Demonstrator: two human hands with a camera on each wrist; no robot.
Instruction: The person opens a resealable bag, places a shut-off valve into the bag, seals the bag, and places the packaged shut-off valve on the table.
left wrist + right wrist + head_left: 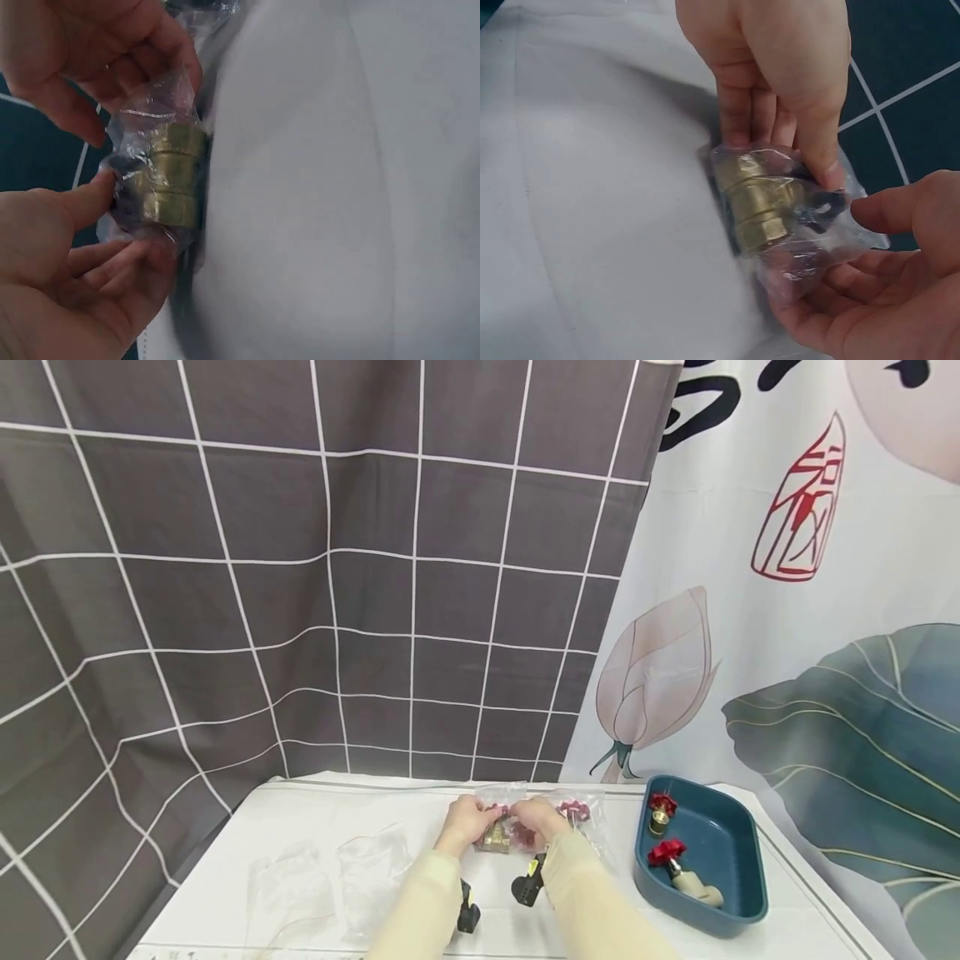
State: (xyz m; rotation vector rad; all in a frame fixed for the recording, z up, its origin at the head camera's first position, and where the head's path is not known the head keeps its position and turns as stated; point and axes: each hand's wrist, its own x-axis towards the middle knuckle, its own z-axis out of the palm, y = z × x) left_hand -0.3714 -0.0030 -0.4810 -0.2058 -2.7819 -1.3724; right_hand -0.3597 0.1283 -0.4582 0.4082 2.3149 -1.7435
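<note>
A brass valve (754,206) lies inside a clear plastic bag (142,116), between both hands near the back of the white table. Its dark handle shows through the plastic in the right wrist view. My left hand (467,820) grips the bag at one end of the valve, thumb by the handle and fingers curled under the brass body (171,176). My right hand (538,818) holds the opposite end of the bag, with its fingers (802,322) behind the plastic and its thumb at the edge. Another bagged valve with a red handwheel (574,811) lies just right of it.
A blue bin (723,852) stands at the right, holding a brass valve (660,818) and a pale valve (697,887), both with red handwheels. Flat clear bags (371,868) lie on the left of the table (510,935). A dark grid curtain (367,660) hangs behind.
</note>
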